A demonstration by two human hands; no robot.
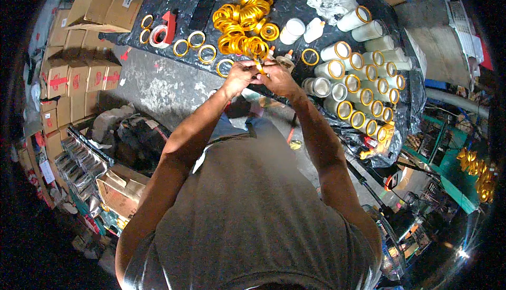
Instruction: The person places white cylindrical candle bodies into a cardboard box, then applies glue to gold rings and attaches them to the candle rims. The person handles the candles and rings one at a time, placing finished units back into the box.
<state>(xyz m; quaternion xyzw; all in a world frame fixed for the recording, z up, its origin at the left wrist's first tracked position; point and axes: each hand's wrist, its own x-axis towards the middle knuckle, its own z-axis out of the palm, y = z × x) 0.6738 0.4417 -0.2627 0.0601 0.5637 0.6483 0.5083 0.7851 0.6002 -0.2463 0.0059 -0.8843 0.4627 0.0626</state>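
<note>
Where the near edge of the black-sheeted worktop (287, 3) faces the person, the left hand (240, 77) and right hand (279, 79) grasp one gold ring (260, 67) between their fingers, edge-on, presumably to steady it; the exact grip is partly hidden. The ring pile (240, 16) extends from the hands toward the far edge, apparently for easy reach. Loose rings (207, 54) lie singly along the near edge, leftward, seemingly spaced for separate pick-up. Pale cylinders (331, 53), many gold-rimmed, lie toward the right edge, probably turned to keep their ends accessible. A white tub (292, 31) and white bottle (314, 30) sit beyond the right hand, contents not visible. The carton (108, 3) at the left edge conceals its contents.
</note>
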